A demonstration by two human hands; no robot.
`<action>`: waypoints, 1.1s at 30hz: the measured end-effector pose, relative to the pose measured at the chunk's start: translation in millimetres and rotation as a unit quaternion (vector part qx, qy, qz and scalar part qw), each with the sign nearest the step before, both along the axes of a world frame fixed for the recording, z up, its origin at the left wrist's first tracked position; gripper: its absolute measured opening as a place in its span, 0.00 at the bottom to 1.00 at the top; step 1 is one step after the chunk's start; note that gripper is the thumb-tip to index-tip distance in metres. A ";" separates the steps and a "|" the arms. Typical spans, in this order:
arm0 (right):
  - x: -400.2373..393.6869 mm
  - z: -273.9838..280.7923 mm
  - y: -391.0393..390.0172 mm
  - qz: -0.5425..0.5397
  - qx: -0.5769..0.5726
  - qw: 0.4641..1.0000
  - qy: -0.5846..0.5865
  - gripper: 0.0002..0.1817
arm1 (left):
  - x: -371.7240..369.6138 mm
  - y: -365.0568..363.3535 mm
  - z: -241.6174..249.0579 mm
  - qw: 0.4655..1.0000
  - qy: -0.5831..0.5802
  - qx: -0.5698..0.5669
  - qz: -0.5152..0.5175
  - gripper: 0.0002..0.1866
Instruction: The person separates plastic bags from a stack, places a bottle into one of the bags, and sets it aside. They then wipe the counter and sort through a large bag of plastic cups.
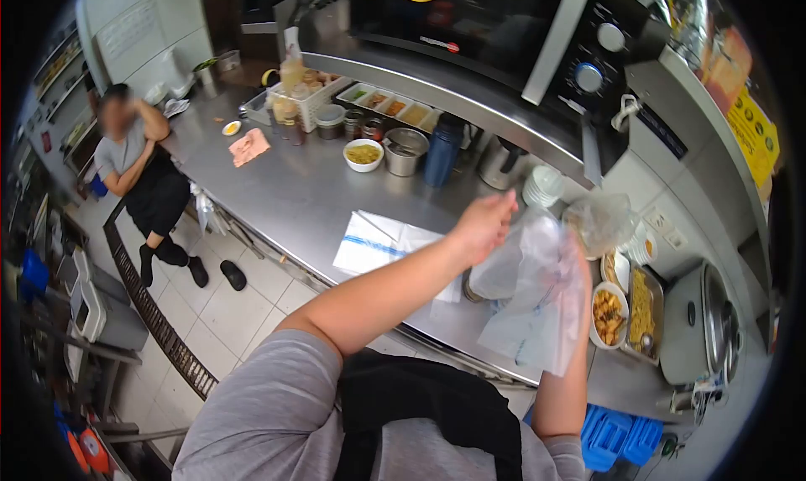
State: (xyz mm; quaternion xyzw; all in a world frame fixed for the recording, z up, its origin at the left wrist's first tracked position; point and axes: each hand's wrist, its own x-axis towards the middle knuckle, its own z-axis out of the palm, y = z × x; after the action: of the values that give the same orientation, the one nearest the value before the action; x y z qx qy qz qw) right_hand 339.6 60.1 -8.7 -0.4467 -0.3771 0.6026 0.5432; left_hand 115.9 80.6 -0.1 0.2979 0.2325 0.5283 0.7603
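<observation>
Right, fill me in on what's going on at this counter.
A person in a grey shirt stands at a steel counter holding a clear plastic bag up in both hands: the left hand grips its top edge, the right hand is partly hidden behind it. Below sit a bowl of fried pieces and a tray of noodles. Another person sits at the counter's far end.

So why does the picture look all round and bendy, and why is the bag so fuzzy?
In the head view a fisheye lens bends the steel counter into a curve and leaves black corners; the clear plastic bag and the right hand behind it are smeared by motion blur, while the left hand is sharper; the counter shows soft glare from the lights overhead.
</observation>
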 end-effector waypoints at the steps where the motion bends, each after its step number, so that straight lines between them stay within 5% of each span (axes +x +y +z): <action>1: 2.4 -14.1 5.4 -0.007 -0.033 0.999 -0.036 0.13 | 3.7 -5.7 -8.4 0.997 0.061 -0.027 0.047 0.14; 3: -12.5 -1.3 -5.7 -0.027 0.030 0.999 -0.008 0.10 | -0.5 -14.9 -8.5 0.991 0.103 0.010 0.088 0.14; 4: -19.6 9.1 -14.9 -0.068 0.080 0.994 0.021 0.07 | -1.6 -25.4 0.2 0.939 0.209 0.195 0.191 0.15; 5: -21.9 19.5 -19.9 -0.066 0.080 0.994 0.022 0.07 | 0.9 -32.1 10.0 0.834 0.304 0.370 0.275 0.17; 6: -18.5 31.8 -25.8 -0.025 0.149 0.988 -0.019 0.06 | -1.6 -41.1 25.9 0.834 0.301 0.375 0.271 0.17; 8: -19.1 62.9 -49.3 0.012 0.230 0.968 -0.098 0.06 | -5.1 -64.4 55.0 0.645 0.478 0.545 0.241 0.21; 11: -13.3 76.5 -61.1 0.124 0.276 0.946 -0.116 0.09 | -0.6 -74.5 67.4 0.652 0.429 0.600 0.175 0.23; 12: -10.2 77.2 -62.2 0.130 0.267 0.951 -0.084 0.11 | 0.1 -76.8 65.7 0.720 0.403 0.561 0.068 0.21; 13: -11.3 76.7 -59.6 0.136 0.265 0.951 -0.083 0.11 | -3.2 -77.6 64.4 0.722 0.405 0.556 0.072 0.21; 15: -8.1 80.1 -51.3 0.141 0.244 0.954 0.103 0.10 | -8.0 -69.9 68.1 0.873 0.212 0.382 -0.218 0.15; 17: -2.2 63.4 -31.8 0.095 0.229 0.967 0.054 0.10 | -8.9 -55.7 68.4 0.911 0.142 0.330 -0.204 0.13; 19: -6.2 30.1 0.8 0.030 0.115 0.993 -0.006 0.11 | 5.2 -22.1 35.9 0.987 -0.083 0.123 -0.060 0.13; 22: -48.1 -9.0 -9.9 -0.010 0.104 0.991 0.085 0.13 | 21.4 -1.1 -45.1 0.992 0.110 -0.040 0.043 0.12; 23: -42.3 -32.7 2.2 -0.016 0.034 0.999 0.035 0.14 | 27.9 -4.2 -68.1 0.978 0.179 -0.088 0.063 0.12; 25: -23.8 -97.1 30.6 -0.028 -0.039 0.999 -0.015 0.16 | 27.4 -10.7 -103.2 0.972 0.165 -0.142 0.093 0.13; 27: -7.7 -157.0 37.5 0.081 -0.206 0.969 -0.106 0.17 | 27.2 -5.2 -144.1 0.965 0.204 -0.140 0.086 0.13; 30: -43.6 -137.7 16.1 -0.042 -0.144 0.988 -0.033 0.14 | 33.1 -3.6 -163.4 0.962 0.227 -0.128 0.087 0.13; 33: -34.2 -157.9 19.1 -0.044 -0.149 0.987 -0.042 0.15 | 19.9 -13.1 -160.2 0.964 0.228 -0.126 0.044 0.12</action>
State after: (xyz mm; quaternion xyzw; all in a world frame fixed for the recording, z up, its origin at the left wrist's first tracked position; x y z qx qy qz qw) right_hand 305.4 79.2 -166.5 -0.5633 -0.2857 0.6084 0.4806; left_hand 135.8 67.5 -160.2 0.3020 0.4775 0.4459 0.6943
